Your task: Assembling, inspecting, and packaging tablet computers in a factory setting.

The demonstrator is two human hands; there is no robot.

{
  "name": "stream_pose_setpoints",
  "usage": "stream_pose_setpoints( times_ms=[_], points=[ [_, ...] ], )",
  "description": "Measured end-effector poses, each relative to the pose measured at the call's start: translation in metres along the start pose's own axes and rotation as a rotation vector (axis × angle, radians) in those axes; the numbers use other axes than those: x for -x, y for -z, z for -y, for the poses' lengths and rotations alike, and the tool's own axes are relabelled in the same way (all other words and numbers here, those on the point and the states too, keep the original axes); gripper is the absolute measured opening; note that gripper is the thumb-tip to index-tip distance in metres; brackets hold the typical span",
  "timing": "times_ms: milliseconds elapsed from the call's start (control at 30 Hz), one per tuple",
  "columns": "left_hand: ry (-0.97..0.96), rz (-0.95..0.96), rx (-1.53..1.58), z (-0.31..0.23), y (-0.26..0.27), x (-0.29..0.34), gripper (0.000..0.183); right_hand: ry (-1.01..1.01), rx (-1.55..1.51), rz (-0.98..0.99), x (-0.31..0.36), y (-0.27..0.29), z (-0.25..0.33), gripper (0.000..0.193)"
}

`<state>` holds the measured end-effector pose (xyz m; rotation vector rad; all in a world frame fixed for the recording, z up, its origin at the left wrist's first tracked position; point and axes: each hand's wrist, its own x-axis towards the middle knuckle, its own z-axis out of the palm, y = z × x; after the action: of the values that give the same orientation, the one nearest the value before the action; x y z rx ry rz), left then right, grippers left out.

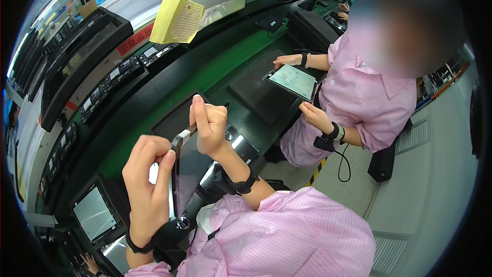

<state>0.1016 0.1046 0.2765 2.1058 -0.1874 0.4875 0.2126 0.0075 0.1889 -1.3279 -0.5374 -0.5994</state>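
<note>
1. Head view, the hands: the left hand [148, 184] curls around the near edge of a dark tablet [187, 169]. Its fingers are bent and pressed against the rim, with the thumb on the side facing the person. The tablet stands on edge between both hands, in front of the chest, likely so that its rim can be looked over.
2. The right hand [209, 125] grips the tablet's top corner, fingers bunched together and pinching it, which steadies the upright device.
3. Both wrists carry dark straps [241, 183], probably grounding bands.
4. Around them: a green conveyor belt [205, 72] runs past, with a dark tray [259, 95] on it and a lit screen [95, 214] at lower left.
5. Beside them, a co-worker in a pink coat [369, 102] holds a second tablet [292, 81] flat over the belt.
6. A yellow sheet [177, 19] hangs above.
</note>
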Motion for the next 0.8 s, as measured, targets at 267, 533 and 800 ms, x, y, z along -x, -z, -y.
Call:
stream_pose_setpoints(
  times_ms=[267, 533, 800],
  points=[
    [-0.005, -0.454, 0.181, 0.006, -0.015, 0.015, 0.027, 0.337, 0.311, -0.162, -0.017, -0.005, 0.010, 0.038],
    [-0.200, -1.134, 0.136, 0.066, 0.010, -0.042, 0.060, 0.605, 0.430, 0.059, 0.010, -0.038, 0.073, 0.022],
    [-0.417, -1.022, 0.505, 0.091, 0.089, -0.015, 0.047, 0.251, 0.351, 0.580, 0.008, 0.067, 0.086, 0.037]
  ],
)
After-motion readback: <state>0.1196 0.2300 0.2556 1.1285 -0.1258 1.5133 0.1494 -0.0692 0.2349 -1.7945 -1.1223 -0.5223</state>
